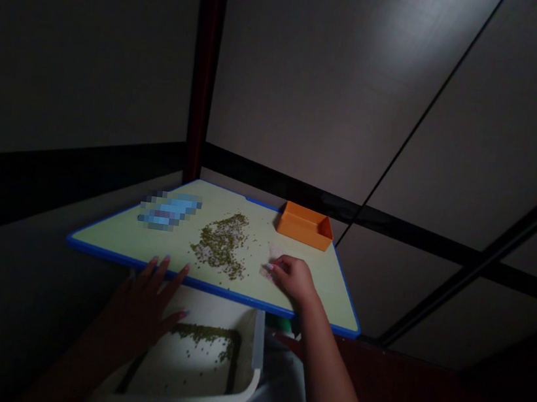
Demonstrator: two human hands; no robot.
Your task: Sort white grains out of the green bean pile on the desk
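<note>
A patch of small green beans [223, 242], which look like mung beans, lies spread over the middle of a pale yellow tabletop [116, 234] with a blue rim. My right hand [292, 277] is on the tabletop to the right of the beans. Its fingers are pinched together over a pale, whitish patch [274, 252]; what they hold is too small to make out. With fingers spread, my left hand [150, 294] rests at the table's near edge. Below it stands a white bin [252, 383] with more green beans along its inner bottom edges.
An orange open box [305, 226] sits at the table's back right. At the left of the tabletop is a blurred-out light blue item [169, 210]. Grey panelled walls [303, 87] stand close behind the table, with a dark red post [205, 74] at the corner.
</note>
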